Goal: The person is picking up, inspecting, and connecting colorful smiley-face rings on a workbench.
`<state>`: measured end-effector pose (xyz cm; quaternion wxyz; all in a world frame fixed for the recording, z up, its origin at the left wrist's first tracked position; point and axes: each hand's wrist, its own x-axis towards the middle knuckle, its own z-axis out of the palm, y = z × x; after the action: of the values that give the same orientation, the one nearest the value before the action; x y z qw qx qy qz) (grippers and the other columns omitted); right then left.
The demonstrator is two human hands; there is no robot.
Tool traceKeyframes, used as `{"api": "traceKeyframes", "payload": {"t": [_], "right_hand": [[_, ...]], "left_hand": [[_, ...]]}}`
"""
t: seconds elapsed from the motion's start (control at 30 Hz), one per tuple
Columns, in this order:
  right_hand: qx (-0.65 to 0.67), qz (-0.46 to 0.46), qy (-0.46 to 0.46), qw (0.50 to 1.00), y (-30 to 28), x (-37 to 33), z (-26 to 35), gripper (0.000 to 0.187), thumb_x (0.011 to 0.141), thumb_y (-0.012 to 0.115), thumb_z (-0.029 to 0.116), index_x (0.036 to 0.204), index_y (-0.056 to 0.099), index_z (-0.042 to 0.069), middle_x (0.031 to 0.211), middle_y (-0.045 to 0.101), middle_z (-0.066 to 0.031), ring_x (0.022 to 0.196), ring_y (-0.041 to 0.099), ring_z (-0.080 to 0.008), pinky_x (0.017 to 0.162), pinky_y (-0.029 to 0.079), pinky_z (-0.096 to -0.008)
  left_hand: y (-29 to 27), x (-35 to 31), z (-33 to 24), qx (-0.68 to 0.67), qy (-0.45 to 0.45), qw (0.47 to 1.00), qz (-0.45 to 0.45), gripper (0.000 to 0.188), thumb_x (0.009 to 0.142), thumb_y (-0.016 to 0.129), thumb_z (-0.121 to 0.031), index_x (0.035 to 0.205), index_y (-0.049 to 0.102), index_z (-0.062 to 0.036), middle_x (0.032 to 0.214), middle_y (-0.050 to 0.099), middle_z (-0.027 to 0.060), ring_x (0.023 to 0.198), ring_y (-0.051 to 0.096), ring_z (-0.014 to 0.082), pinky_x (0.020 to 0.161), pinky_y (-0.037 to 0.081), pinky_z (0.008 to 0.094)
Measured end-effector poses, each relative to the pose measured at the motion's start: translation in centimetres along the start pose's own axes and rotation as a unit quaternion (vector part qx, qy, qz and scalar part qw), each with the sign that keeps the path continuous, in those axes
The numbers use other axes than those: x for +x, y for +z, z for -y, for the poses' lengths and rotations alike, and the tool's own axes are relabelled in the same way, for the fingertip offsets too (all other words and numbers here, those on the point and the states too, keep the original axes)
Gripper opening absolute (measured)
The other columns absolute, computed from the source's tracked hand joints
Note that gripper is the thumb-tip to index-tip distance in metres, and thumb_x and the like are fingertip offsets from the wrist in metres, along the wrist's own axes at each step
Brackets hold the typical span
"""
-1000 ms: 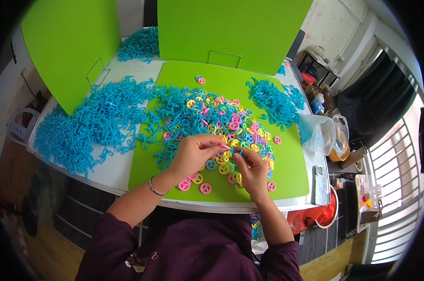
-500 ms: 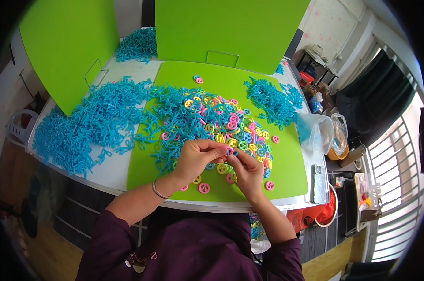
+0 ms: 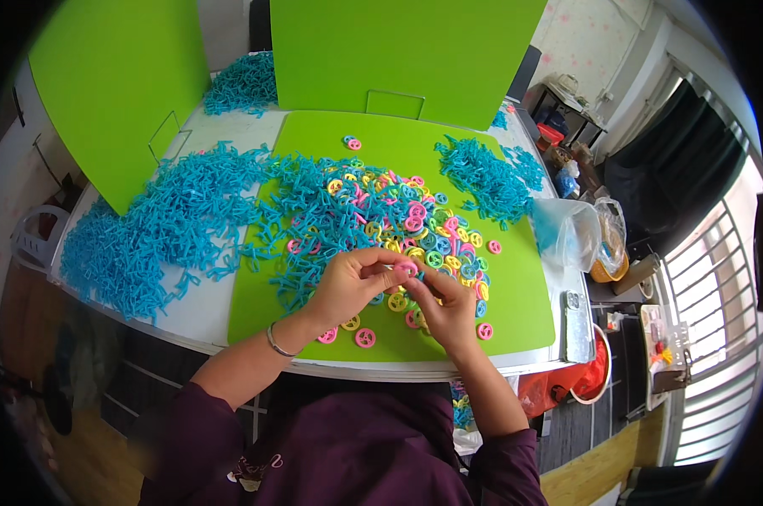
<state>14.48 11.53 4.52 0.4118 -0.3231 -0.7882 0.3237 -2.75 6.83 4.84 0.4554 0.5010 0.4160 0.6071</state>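
Observation:
Above the near part of the green mat (image 3: 516, 325), both my hands meet at a small pink plastic wheel (image 3: 407, 267). Thumb and fingers of my left hand (image 3: 347, 285) pinch its left side. My right hand (image 3: 447, 310) is closed at its right side, with a bit of a small blue plastic piece (image 3: 420, 277) showing at the fingertips. Whether that piece is fitted into the wheel, I cannot tell. Just beyond lies a heap of pink, yellow, green and blue wheels (image 3: 433, 257), mixed on its left with blue forked pieces (image 3: 305, 202).
Big piles of blue forked pieces lie at the left (image 3: 145, 244) and back right (image 3: 487, 181). Green panels (image 3: 398, 51) stand at the back and left. On the table's right edge are a phone (image 3: 577, 325) and a clear plastic bag (image 3: 563, 232). Loose pink wheels (image 3: 364, 338) lie near me.
The pink wheel has turned so that more of its face shows between my fingers. My hands have barely moved otherwise, and the whole view has shifted slightly.

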Motion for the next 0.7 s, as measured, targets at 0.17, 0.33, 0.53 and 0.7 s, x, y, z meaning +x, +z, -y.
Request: {"api": "traceKeyframes", "payload": {"t": [0.17, 0.33, 0.53, 0.7], "right_hand": [[0.193, 0.04, 0.018, 0.98, -1.1, 0.6, -0.1, 0.047, 0.078, 0.065, -0.003, 0.124, 0.058, 0.008, 0.116, 0.06, -0.0184, 0.091, 0.065, -0.0249, 0.081, 0.051, -0.031], [-0.17, -0.015, -0.355, 0.919, -1.7, 1.1, -0.4, 0.043, 0.07, 0.066, -0.004, 0.11, 0.065, 0.013, 0.127, 0.053, -0.0159, 0.107, 0.056, -0.0339, 0.085, 0.049, -0.0406], [0.059, 0.02, -0.198, 0.978, -2.0, 0.9, -0.5, 0.018, 0.08, 0.064, -0.001, 0.097, 0.063, 0.002, 0.096, 0.066, -0.0087, 0.098, 0.06, -0.0226, 0.083, 0.049, -0.0356], [0.304, 0.063, 0.087, 0.947, -1.4, 0.6, -0.7, 0.019, 0.094, 0.054, 0.011, 0.11, 0.053, 0.0, 0.089, 0.064, -0.0091, 0.083, 0.061, -0.0147, 0.075, 0.048, -0.0285]], "left_hand": [[-2.4, 0.8, -1.4, -0.124, -0.096, 0.987, -0.03, 0.022, 0.087, 0.066, -0.012, 0.106, 0.064, -0.0004, 0.091, 0.068, 0.0032, 0.076, 0.062, 0.007, 0.068, 0.053, 0.0211], [-2.1, 0.5, -1.7, -0.166, -0.201, 0.965, 0.027, 0.025, 0.088, 0.065, -0.016, 0.109, 0.062, -0.0018, 0.09, 0.067, 0.0003, 0.074, 0.063, 0.0082, 0.068, 0.053, 0.0216], [-3.4, 0.3, -2.1, 0.304, -0.115, 0.944, 0.049, 0.017, 0.081, 0.071, -0.02, 0.093, 0.07, -0.008, 0.09, 0.066, 0.0021, 0.078, 0.064, 0.0145, 0.067, 0.051, 0.0272], [-3.8, -0.9, -0.2, 0.624, 0.047, 0.78, 0.002, 0.023, 0.07, 0.075, -0.023, 0.088, 0.072, -0.0095, 0.085, 0.057, 0.0084, 0.09, 0.054, 0.0298, 0.082, 0.044, 0.0383]]}}
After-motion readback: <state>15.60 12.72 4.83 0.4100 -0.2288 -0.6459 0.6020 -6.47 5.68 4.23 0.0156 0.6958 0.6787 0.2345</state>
